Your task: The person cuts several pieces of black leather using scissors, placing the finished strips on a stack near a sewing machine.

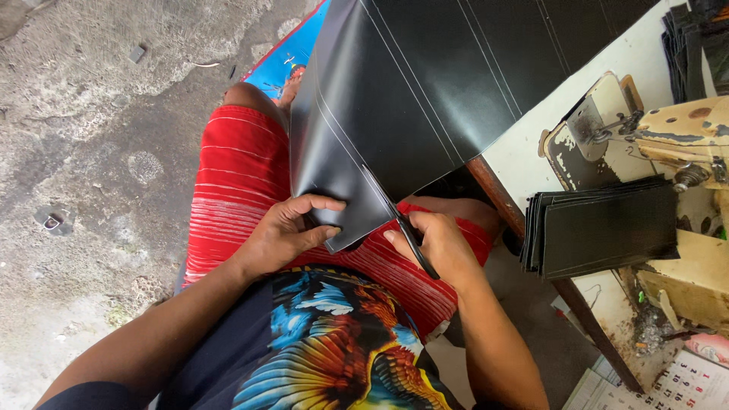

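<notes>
A large black sheet of leather-like material [425, 83] with pale ruled lines hangs from the table edge down over my lap. My left hand [292, 231] pinches its lower edge near the corner, thumb on top. My right hand [437, 247] grips black scissors [399, 220], whose blades are in the sheet along one of the drawn lines. I sit in red striped shorts [239, 182] and a colourful printed shirt.
A stack of cut black pieces [604, 228] lies on the white table [524, 159] at the right, beside an old cream sewing machine [668, 137]. A calendar sheet [676, 387] lies at the lower right. Rough concrete floor [99, 152] spreads to the left.
</notes>
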